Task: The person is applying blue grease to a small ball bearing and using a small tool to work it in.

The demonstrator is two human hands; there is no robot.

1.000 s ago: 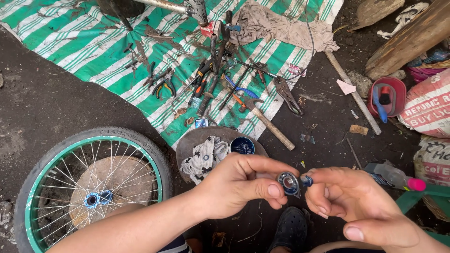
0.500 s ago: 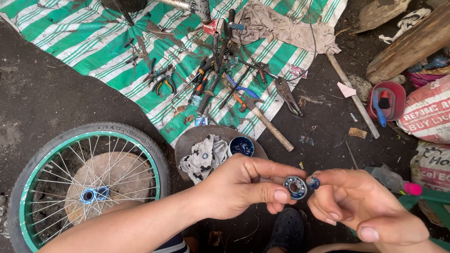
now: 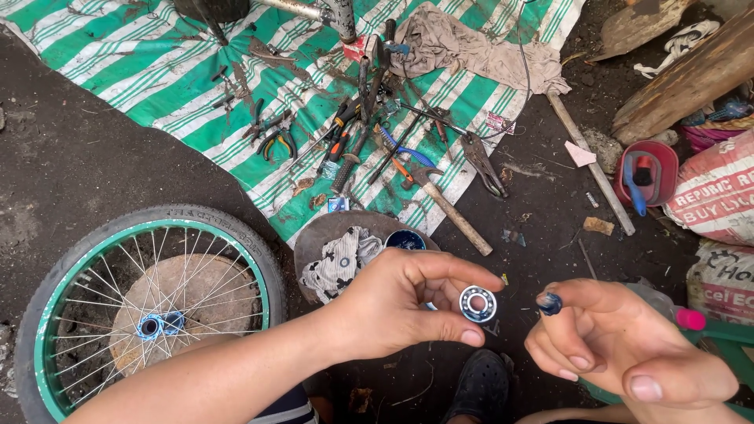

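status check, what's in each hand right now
Left hand pinches a round bearing between thumb and fingers. Right hand holds a small blue part, apart from the bearing. Nothing between them.

Dark dirt ground [image 3: 94, 157], striped tarp [image 3: 157, 71], daylight

Soft, even daylight fills the scene, as under an overcast sky; no hard shadows fall on the dark dirt ground [image 3: 94, 157], only faint shade beneath the green-rimmed spoked bicycle wheel [image 3: 149, 314]. The green-and-white striped plastic tarp [image 3: 157, 71] is bright but not blown out. Focus is sharp across the middle. The right hand [image 3: 628, 353], close to the lens, looks slightly soft. Straight edges bow mildly toward the corners.
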